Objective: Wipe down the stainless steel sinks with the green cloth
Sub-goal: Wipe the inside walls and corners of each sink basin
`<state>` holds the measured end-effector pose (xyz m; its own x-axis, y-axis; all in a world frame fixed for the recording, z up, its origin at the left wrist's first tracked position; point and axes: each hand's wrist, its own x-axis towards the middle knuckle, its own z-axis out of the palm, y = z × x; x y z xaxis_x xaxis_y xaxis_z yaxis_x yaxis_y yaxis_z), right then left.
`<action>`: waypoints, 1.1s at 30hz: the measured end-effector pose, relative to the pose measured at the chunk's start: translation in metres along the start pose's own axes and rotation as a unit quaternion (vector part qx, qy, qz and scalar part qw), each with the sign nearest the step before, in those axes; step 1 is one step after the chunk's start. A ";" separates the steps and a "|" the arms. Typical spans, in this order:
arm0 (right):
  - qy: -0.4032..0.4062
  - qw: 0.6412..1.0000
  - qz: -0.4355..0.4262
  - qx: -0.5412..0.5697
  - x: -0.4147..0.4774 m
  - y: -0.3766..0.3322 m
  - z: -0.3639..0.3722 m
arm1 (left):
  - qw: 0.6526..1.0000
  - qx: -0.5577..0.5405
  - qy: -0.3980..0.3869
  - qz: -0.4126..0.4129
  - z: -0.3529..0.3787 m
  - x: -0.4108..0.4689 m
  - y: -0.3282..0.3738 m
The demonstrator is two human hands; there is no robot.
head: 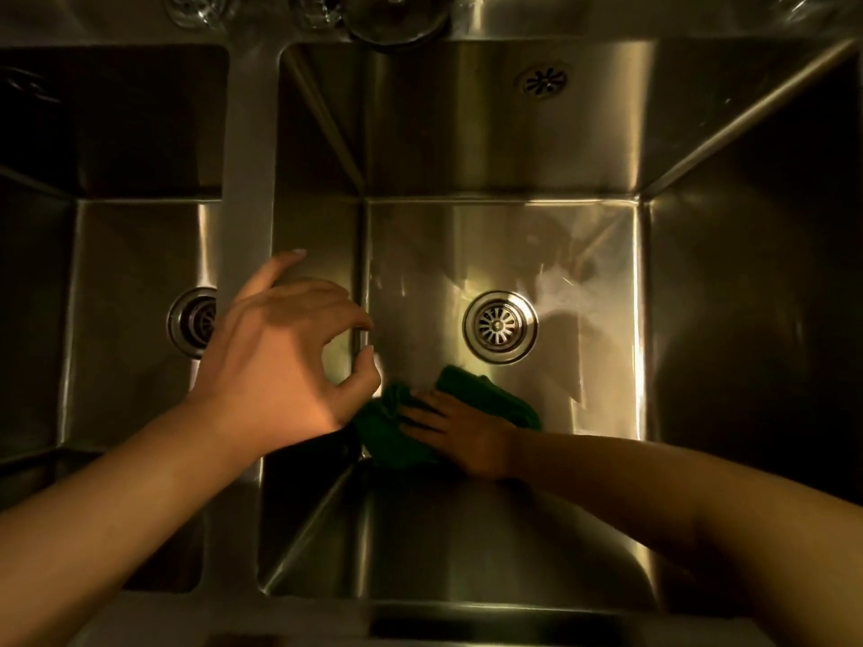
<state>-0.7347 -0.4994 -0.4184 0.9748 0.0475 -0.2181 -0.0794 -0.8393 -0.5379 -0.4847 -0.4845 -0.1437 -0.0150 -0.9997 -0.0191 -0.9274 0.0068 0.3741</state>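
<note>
The right sink (pixel 467 245) carries the cloth (pixel 392 436) on its floor, at 7 o'clock from the drain (pixel 499 325); the left sink (pixel 130 254) adjoins at 9 o'clock.

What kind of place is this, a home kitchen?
Likely a dishwashing spot in a commercial kitchen or bar, though I can't be sure. A deep stainless steel left sink and right sink sit side by side, each with a drain, and clear glassware stands on the back ledge.

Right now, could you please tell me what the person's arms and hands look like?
The left hand and right hand wear no gloves, and no ring, watch or bracelet shows. The left forearm and right forearm are bare to the frame's edge, no sleeve in view.
</note>
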 end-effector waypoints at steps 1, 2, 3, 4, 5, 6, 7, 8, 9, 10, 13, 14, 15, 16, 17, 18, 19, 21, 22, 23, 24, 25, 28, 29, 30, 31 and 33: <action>-0.011 1.000 -0.006 -0.003 -0.016 0.005 0.000 | 1.000 0.000 -0.001 -0.001 0.000 0.000 0.000; -0.021 1.000 0.001 -0.004 -0.031 0.011 -0.001 | 1.000 0.001 -0.002 -0.001 -0.001 0.001 0.000; -0.029 0.999 0.014 0.000 -0.045 0.017 -0.005 | 1.000 0.000 -0.005 -0.002 -0.002 0.002 0.000; -0.033 0.999 0.036 0.006 -0.059 0.022 -0.008 | 1.000 -0.002 -0.008 -0.003 -0.002 0.002 0.000; -0.031 0.997 0.066 0.010 -0.073 0.026 -0.012 | 1.000 -0.002 -0.011 -0.004 -0.003 0.002 0.000; -0.025 0.994 0.104 0.012 -0.086 0.029 -0.014 | 1.000 -0.002 -0.012 -0.005 -0.003 0.003 0.000; -0.016 0.989 0.146 0.014 -0.098 0.031 -0.016 | 1.000 -0.003 -0.012 -0.009 -0.002 0.002 0.001; -0.003 0.983 0.185 0.017 -0.110 0.034 -0.019 | 1.000 -0.004 -0.013 -0.013 -0.002 0.001 0.001; 0.015 0.975 0.223 0.018 -0.120 0.037 -0.023 | 1.000 -0.005 -0.016 -0.017 -0.002 0.001 0.001; 0.037 0.964 0.264 0.018 -0.128 0.040 -0.028 | 1.000 -0.005 -0.018 -0.017 -0.002 0.002 0.001; 0.103 0.917 0.382 0.036 -0.137 0.056 -0.042 | 1.000 -0.001 -0.020 -0.012 -0.002 0.002 -0.001; 0.128 0.900 0.414 0.047 -0.137 0.061 -0.045 | 1.000 0.000 -0.020 -0.013 -0.002 0.001 -0.001; 0.151 0.885 0.437 0.052 -0.137 0.067 -0.048 | 1.000 -0.001 -0.019 -0.013 -0.001 0.001 -0.001; 0.172 0.872 0.455 0.058 -0.137 0.073 -0.051 | 1.000 -0.004 -0.019 -0.012 -0.001 0.001 -0.001; 0.192 0.856 0.474 0.071 -0.137 0.080 -0.054 | 1.000 -0.009 -0.019 -0.011 -0.001 0.001 -0.002; 0.217 0.840 0.491 0.084 -0.137 0.087 -0.057 | 1.000 -0.012 -0.019 -0.010 -0.001 0.000 -0.002; 0.244 0.824 0.502 0.096 -0.136 0.093 -0.060 | 1.000 -0.014 -0.016 -0.010 0.000 0.001 -0.003; 0.282 0.808 0.509 0.093 -0.129 0.108 -0.064 | 1.000 -0.014 -0.012 -0.011 0.000 0.001 -0.004; 0.286 0.805 0.512 0.085 -0.123 0.117 -0.067 | 1.000 -0.013 -0.010 -0.010 0.001 0.001 -0.004; 0.284 0.802 0.521 0.077 -0.115 0.127 -0.071 | 1.000 -0.014 -0.010 -0.009 0.002 0.001 -0.004; 0.277 0.795 0.535 0.071 -0.107 0.139 -0.077 | 1.000 -0.015 -0.010 -0.008 0.002 0.000 -0.004; 0.272 0.788 0.549 0.063 -0.099 0.151 -0.083 | 1.000 -0.016 -0.010 -0.008 0.003 0.000 -0.004; 0.293 0.768 0.568 0.052 -0.073 0.177 -0.102 | 1.000 -0.014 -0.013 -0.009 0.002 0.001 -0.005; 0.309 0.756 0.573 0.061 -0.063 0.179 -0.106 | 1.000 -0.013 -0.015 -0.011 0.001 0.001 -0.005; 0.323 0.745 0.580 0.068 -0.051 0.177 -0.108 | 1.000 -0.011 -0.015 -0.015 0.001 0.001 -0.005; 0.329 0.737 0.587 0.068 -0.040 0.174 -0.108 | 1.000 -0.010 -0.016 -0.019 0.000 0.001 -0.004; 0.309 0.743 0.591 0.049 -0.020 0.165 -0.109 | 0.999 -0.011 -0.022 -0.025 -0.001 0.001 -0.002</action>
<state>-0.7451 -0.6978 -0.4144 0.1181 -0.9753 -0.1867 -0.9422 -0.0507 -0.3312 -0.4825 -0.4857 -0.1437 0.0141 -0.9969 -0.0780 -0.9190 -0.0436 0.3918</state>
